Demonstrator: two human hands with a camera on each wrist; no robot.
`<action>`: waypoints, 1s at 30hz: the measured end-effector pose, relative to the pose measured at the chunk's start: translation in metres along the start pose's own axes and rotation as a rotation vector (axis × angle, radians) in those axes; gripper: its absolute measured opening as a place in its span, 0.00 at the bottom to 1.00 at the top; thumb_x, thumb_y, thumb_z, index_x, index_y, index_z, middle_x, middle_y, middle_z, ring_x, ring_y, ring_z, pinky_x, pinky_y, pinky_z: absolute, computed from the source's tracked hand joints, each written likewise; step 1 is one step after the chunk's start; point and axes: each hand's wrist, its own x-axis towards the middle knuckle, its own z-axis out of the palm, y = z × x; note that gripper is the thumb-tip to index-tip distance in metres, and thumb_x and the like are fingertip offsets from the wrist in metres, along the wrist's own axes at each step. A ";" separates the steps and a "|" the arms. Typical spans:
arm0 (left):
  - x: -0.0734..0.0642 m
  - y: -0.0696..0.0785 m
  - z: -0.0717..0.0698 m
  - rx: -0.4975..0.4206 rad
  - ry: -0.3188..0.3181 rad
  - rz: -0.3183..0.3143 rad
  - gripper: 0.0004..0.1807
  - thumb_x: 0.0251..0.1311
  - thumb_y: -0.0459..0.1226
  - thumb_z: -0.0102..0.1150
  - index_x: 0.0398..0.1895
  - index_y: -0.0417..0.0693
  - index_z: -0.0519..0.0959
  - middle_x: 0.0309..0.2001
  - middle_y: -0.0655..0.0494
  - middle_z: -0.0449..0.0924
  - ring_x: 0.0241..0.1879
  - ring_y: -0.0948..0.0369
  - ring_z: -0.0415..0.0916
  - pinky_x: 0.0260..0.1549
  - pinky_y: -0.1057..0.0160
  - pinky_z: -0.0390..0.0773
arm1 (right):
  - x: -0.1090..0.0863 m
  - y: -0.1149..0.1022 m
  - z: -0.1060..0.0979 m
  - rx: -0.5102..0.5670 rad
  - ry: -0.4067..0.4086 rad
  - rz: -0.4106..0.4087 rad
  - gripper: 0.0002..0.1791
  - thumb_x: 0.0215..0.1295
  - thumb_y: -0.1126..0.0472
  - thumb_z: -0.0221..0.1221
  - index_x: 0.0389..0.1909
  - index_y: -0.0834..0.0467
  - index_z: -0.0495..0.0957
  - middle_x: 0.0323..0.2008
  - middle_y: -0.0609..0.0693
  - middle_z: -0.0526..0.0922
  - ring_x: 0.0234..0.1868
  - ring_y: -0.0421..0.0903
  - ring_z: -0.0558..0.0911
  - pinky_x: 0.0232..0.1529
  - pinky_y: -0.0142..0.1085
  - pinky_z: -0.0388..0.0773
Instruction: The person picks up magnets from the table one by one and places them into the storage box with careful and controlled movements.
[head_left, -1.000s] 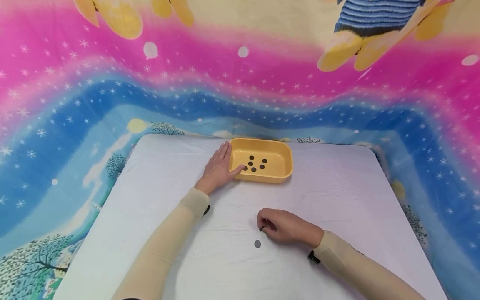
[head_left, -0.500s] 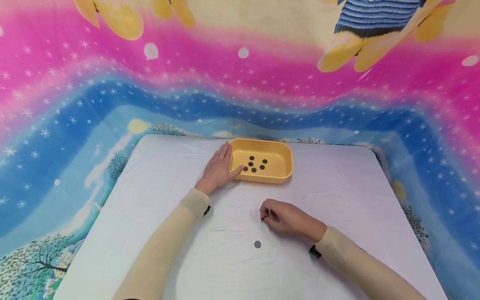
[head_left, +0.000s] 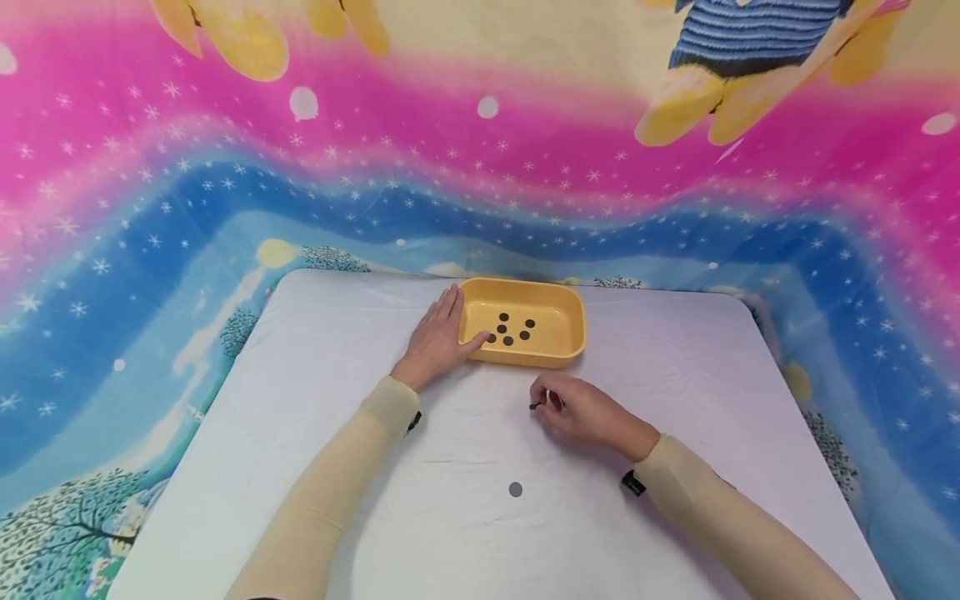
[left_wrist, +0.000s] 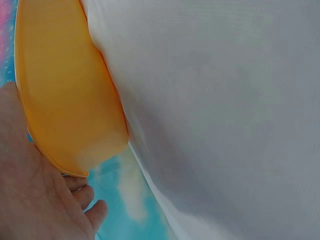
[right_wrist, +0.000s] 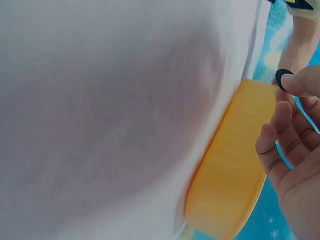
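Note:
In the head view, a yellow rectangular tub (head_left: 543,362) stands at the far edge of the table, with several small dark discs (head_left: 530,323) on its floor. My left hand (head_left: 435,337) lies along the tub's left end, fingers straight, the thumb reaching over the rim and partly covering one disc. My right hand (head_left: 588,408) is over the table in front of the tub, pinching a thin black disc (right_wrist: 282,80) between thumb and fingertip. Closer to me, a single grey disc (head_left: 515,490) lies flat on the white cloth.
A white cloth (head_left: 675,375) covers the table, with slight wrinkles. Behind it and along both sides hangs a printed curtain (head_left: 450,217) in pink and blue, right up against the table's far edge.
My right hand has moved forward and slightly right, toward the tub, carrying the pinched black disc away from the grey one. My left hand and the tub have stayed put.

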 end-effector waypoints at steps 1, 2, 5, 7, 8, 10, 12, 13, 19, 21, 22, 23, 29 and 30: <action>0.000 0.000 0.000 0.003 0.000 0.002 0.58 0.63 0.75 0.31 0.81 0.43 0.35 0.81 0.51 0.28 0.80 0.55 0.28 0.77 0.54 0.39 | 0.001 0.002 -0.002 0.004 0.009 -0.004 0.11 0.63 0.70 0.63 0.40 0.53 0.76 0.36 0.46 0.82 0.33 0.39 0.76 0.33 0.31 0.77; 0.000 0.000 0.000 0.005 -0.001 0.003 0.58 0.63 0.75 0.30 0.81 0.43 0.35 0.81 0.51 0.27 0.80 0.55 0.29 0.77 0.54 0.39 | 0.002 0.003 -0.003 0.003 0.018 -0.007 0.10 0.63 0.70 0.63 0.40 0.53 0.76 0.36 0.47 0.82 0.33 0.39 0.76 0.32 0.31 0.77; 0.000 0.000 0.000 0.007 0.002 0.006 0.58 0.64 0.75 0.30 0.81 0.43 0.35 0.81 0.51 0.27 0.80 0.53 0.32 0.77 0.54 0.39 | 0.005 0.009 -0.007 -0.009 0.045 -0.014 0.11 0.63 0.71 0.62 0.41 0.53 0.76 0.36 0.46 0.82 0.33 0.40 0.77 0.32 0.31 0.77; 0.000 0.000 0.000 0.002 0.005 0.006 0.58 0.64 0.74 0.31 0.81 0.42 0.36 0.81 0.51 0.26 0.80 0.52 0.33 0.77 0.54 0.39 | 0.007 0.012 -0.009 -0.011 0.065 -0.017 0.11 0.62 0.71 0.63 0.41 0.53 0.76 0.36 0.45 0.81 0.34 0.40 0.77 0.32 0.31 0.78; 0.000 0.000 0.000 -0.001 0.005 0.005 0.57 0.64 0.74 0.31 0.81 0.42 0.36 0.81 0.52 0.26 0.80 0.52 0.33 0.77 0.54 0.39 | 0.008 0.014 -0.010 -0.016 0.075 -0.018 0.11 0.62 0.70 0.63 0.41 0.53 0.76 0.36 0.44 0.81 0.34 0.40 0.77 0.32 0.31 0.78; 0.000 0.000 0.000 -0.008 0.008 0.004 0.57 0.64 0.74 0.32 0.81 0.42 0.36 0.81 0.52 0.27 0.80 0.52 0.34 0.77 0.55 0.38 | 0.010 0.016 -0.012 -0.016 0.096 -0.024 0.12 0.62 0.70 0.64 0.41 0.53 0.76 0.37 0.43 0.80 0.34 0.40 0.77 0.32 0.32 0.78; 0.000 0.000 0.000 -0.011 0.009 0.005 0.57 0.64 0.74 0.33 0.81 0.42 0.37 0.81 0.52 0.27 0.80 0.52 0.34 0.77 0.55 0.38 | 0.013 0.018 -0.014 -0.016 0.113 -0.032 0.11 0.63 0.69 0.64 0.41 0.53 0.76 0.38 0.42 0.80 0.34 0.40 0.77 0.32 0.33 0.78; 0.000 0.000 0.000 -0.009 0.007 0.005 0.57 0.64 0.74 0.32 0.81 0.43 0.36 0.81 0.52 0.27 0.80 0.53 0.33 0.77 0.55 0.38 | 0.014 0.019 -0.015 -0.018 0.119 -0.036 0.11 0.63 0.69 0.64 0.41 0.53 0.76 0.38 0.42 0.80 0.34 0.40 0.77 0.32 0.34 0.78; 0.000 -0.001 0.001 -0.020 0.003 0.003 0.57 0.64 0.74 0.32 0.81 0.43 0.36 0.81 0.52 0.27 0.80 0.57 0.26 0.77 0.56 0.37 | 0.023 0.028 -0.022 0.002 0.128 -0.008 0.10 0.65 0.68 0.63 0.42 0.53 0.76 0.40 0.43 0.81 0.34 0.40 0.76 0.32 0.35 0.78; 0.000 -0.001 0.002 -0.021 0.001 0.002 0.58 0.63 0.75 0.31 0.81 0.43 0.35 0.81 0.52 0.26 0.80 0.56 0.27 0.77 0.56 0.36 | 0.026 0.030 -0.024 0.021 0.134 0.004 0.10 0.66 0.68 0.63 0.42 0.52 0.76 0.40 0.45 0.82 0.33 0.41 0.76 0.31 0.35 0.77; 0.000 -0.001 0.002 -0.021 -0.004 0.000 0.58 0.63 0.75 0.31 0.81 0.44 0.35 0.81 0.53 0.25 0.80 0.57 0.27 0.77 0.56 0.36 | 0.028 0.031 -0.025 0.029 0.137 0.004 0.10 0.66 0.68 0.63 0.42 0.52 0.76 0.40 0.45 0.81 0.32 0.41 0.76 0.31 0.34 0.76; 0.000 -0.001 0.002 -0.020 -0.004 -0.001 0.58 0.63 0.75 0.30 0.81 0.44 0.35 0.81 0.53 0.24 0.80 0.56 0.27 0.77 0.57 0.36 | 0.029 0.032 -0.027 0.037 0.141 0.006 0.10 0.66 0.68 0.63 0.42 0.52 0.75 0.40 0.45 0.81 0.32 0.41 0.76 0.30 0.33 0.75; 0.000 -0.001 0.002 -0.009 0.002 0.002 0.59 0.62 0.76 0.28 0.81 0.44 0.35 0.81 0.54 0.24 0.80 0.55 0.30 0.77 0.57 0.36 | 0.039 0.035 -0.033 0.066 0.167 0.026 0.09 0.67 0.67 0.62 0.41 0.51 0.75 0.39 0.42 0.80 0.30 0.42 0.75 0.28 0.33 0.73; 0.001 -0.001 0.002 -0.007 0.003 0.001 0.58 0.62 0.76 0.29 0.81 0.44 0.35 0.81 0.54 0.24 0.80 0.55 0.30 0.77 0.57 0.36 | 0.041 0.037 -0.034 0.072 0.169 0.033 0.08 0.67 0.66 0.62 0.41 0.51 0.75 0.38 0.41 0.80 0.29 0.42 0.75 0.27 0.33 0.73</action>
